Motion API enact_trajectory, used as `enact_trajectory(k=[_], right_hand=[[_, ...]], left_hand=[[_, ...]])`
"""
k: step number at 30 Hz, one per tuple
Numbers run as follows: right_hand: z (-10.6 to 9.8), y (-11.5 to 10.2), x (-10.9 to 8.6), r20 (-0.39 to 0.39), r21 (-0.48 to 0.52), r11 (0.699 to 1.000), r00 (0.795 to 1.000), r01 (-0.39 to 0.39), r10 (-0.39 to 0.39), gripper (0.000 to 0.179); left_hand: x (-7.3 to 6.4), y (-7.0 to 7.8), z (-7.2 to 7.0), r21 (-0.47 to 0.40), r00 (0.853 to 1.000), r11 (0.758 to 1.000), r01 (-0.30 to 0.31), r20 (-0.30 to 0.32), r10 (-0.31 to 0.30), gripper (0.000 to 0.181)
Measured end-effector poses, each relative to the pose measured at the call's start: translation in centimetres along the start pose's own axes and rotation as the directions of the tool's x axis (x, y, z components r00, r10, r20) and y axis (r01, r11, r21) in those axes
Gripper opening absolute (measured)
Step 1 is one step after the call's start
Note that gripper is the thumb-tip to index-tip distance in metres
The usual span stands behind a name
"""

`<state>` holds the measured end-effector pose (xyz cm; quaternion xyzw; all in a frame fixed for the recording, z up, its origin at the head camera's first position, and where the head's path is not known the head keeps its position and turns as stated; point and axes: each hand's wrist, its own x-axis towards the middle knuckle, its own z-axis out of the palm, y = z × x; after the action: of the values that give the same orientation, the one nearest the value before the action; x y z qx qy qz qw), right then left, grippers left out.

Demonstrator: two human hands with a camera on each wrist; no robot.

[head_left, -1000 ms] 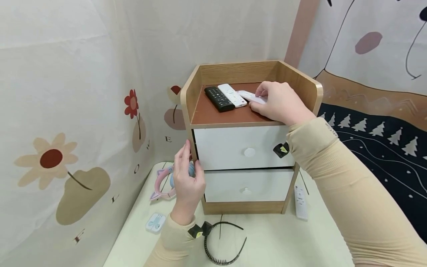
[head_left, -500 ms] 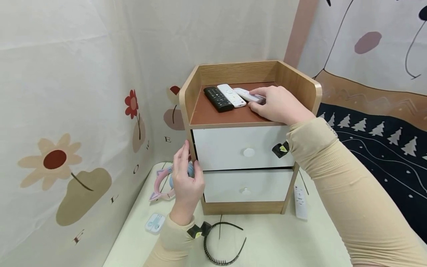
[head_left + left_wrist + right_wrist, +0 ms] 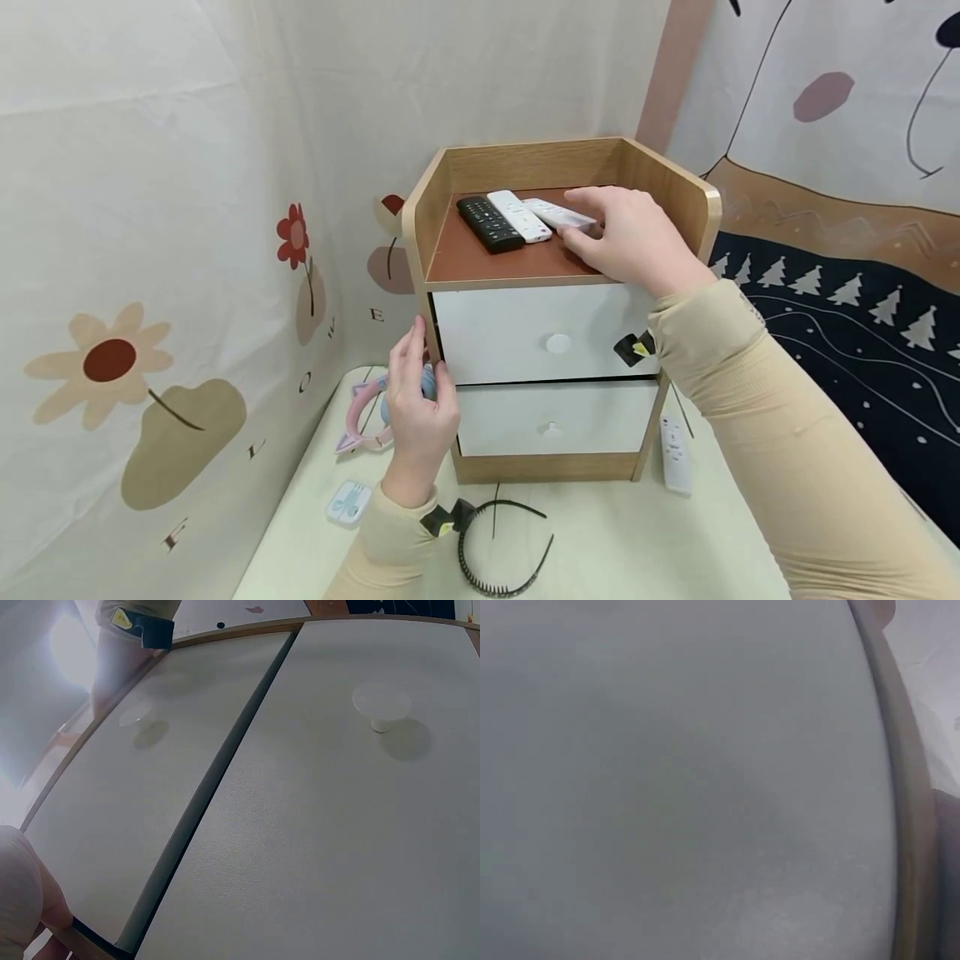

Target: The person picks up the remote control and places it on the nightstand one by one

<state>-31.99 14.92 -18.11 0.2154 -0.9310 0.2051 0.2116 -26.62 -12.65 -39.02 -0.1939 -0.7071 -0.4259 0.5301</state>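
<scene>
On the brown top shelf of a small wood-edged cabinet [image 3: 543, 468] lie a black remote control [image 3: 491, 225], a white remote control [image 3: 519, 215] beside it, and another white remote control [image 3: 557, 214] at an angle to their right. My right hand [image 3: 633, 237] is over the right part of the shelf, thumb and fingers spread apart around the near end of the angled remote. Whether they touch it is unclear. My left hand [image 3: 422, 417] rests upright against the cabinet's left side, fingers straight along it and thumb at the front edge.
Two white drawers with round knobs, the upper drawer [image 3: 495, 337] and lower drawer [image 3: 502, 417], face me. On the table are pink cat-ear headphones [image 3: 362, 437], boxed earphones [image 3: 349, 502], a black headband [image 3: 468, 562] and a white remote [image 3: 676, 458] at right.
My right thumb and fingers have spread from their hold on the angled white remote, which now lies lower beside the other white one. My left hand stays in place.
</scene>
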Motion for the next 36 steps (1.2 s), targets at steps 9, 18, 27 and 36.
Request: enact_trajectory(k=[9, 18, 27, 36], right_hand=[[0.8, -0.7, -3.9, -0.315, 0.017, 0.993, 0.943, 0.115, -0.104, 0.048], [2.6, 0.7, -10.3, -0.658, 0.018, 0.972, 0.735, 0.233, -0.164, 0.041], [6.7, 4.4, -17.2, -0.784, 0.06, 0.983, 0.618, 0.176, -0.063, 0.042], [11.3, 8.9, -20.6, -0.697, 0.088, 0.996, 0.715, 0.017, 0.049, 0.043]], left_hand=[[0.0, 0.1, -0.1, 0.004, 1.0, 1.0, 0.003, 0.003, -0.003, 0.062], [-0.1, 0.2, -0.2, 0.011, 1.0, 1.0, 0.004, 0.0, -0.004, 0.062], [-0.1, 0.2, -0.2, 0.011, 1.0, 1.0, 0.004, -0.001, -0.004, 0.062], [-0.1, 0.2, -0.3, 0.01, 1.0, 1.0, 0.006, 0.001, -0.006, 0.063]])
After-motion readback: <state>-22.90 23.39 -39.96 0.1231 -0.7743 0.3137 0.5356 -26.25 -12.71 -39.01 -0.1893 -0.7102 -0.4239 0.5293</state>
